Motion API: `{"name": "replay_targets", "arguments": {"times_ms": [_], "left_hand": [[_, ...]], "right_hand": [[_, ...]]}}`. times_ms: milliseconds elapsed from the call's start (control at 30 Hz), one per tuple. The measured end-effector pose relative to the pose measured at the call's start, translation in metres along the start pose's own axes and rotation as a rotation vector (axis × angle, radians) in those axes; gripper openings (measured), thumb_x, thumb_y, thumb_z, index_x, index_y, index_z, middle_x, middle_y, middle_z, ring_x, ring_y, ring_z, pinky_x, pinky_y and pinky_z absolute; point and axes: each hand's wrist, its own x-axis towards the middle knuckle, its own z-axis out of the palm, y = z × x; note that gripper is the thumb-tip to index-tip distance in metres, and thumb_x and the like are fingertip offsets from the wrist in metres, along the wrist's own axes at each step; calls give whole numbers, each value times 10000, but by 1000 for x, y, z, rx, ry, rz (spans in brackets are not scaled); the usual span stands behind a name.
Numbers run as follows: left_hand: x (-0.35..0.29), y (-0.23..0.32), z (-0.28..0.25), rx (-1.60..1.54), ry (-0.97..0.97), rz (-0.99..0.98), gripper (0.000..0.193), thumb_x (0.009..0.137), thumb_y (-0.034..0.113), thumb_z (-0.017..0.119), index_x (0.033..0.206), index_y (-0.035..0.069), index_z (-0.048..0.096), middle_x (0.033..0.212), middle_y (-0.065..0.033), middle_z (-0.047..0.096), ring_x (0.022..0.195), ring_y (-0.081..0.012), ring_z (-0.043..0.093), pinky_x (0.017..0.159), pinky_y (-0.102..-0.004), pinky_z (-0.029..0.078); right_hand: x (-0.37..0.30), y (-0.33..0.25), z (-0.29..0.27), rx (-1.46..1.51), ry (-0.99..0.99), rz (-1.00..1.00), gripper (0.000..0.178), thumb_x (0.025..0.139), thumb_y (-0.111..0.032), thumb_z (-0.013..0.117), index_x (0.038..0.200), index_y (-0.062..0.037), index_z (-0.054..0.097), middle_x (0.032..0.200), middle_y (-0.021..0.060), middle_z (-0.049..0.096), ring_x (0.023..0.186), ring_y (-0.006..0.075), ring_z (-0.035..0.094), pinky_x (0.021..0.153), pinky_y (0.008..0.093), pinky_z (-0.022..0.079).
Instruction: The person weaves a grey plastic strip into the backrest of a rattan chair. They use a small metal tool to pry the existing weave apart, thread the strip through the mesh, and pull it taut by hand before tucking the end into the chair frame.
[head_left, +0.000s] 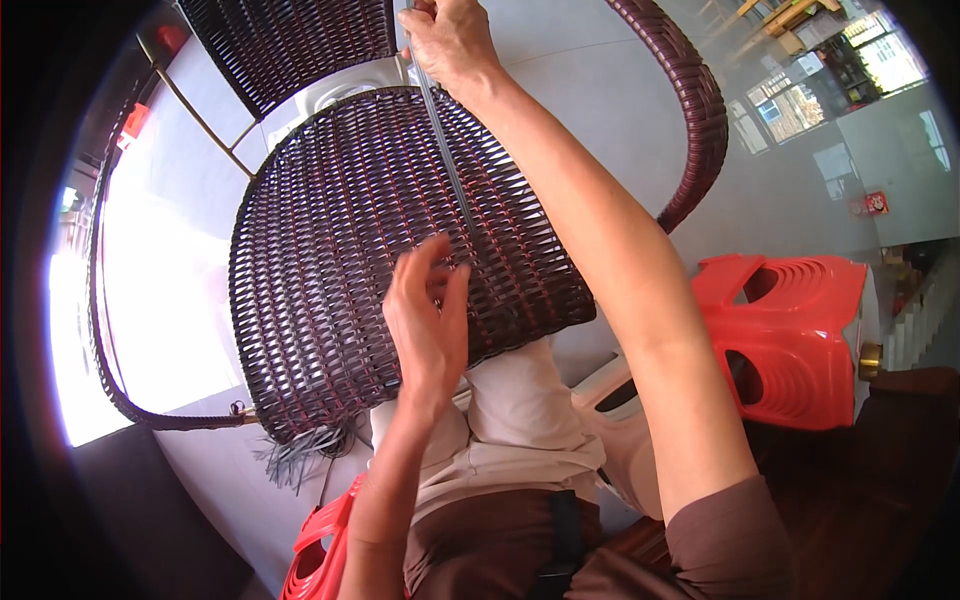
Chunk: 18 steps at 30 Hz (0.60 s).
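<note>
Wicker seat (340, 230); hands pull a grey strand (445, 160).

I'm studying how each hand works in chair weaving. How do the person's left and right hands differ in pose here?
The right hand is stretched far out, closed in a fist around a thin strip pulled taut. The left hand stays near the body, fingers spread and open, fingertips on the woven seat panel where the strip enters. The right arm is extended, the left bent. Both are bare and work the same strip.
</note>
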Motion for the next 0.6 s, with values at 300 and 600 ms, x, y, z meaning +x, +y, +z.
{"name": "replay_targets", "arguments": {"times_ms": [300,600], "left_hand": [[45,-19,14,111,-158,-54,263,864,194,615,753,-45,615,626,-183,584,543,-302,555,578,-377,433],[35,-26,16,-162,-38,-91,296,911,169,562,688,-25,574,678,-106,666,564,-142,589,583,-288,460]], "right_hand": [[-14,-32,-16,419,-166,155,119,882,-98,585,834,3,543,675,122,608,574,237,651,493,354,546],[-174,-64,-131,167,-103,502,172,932,-130,572,883,34,586,641,-8,533,572,45,491,510,215,414]]}}
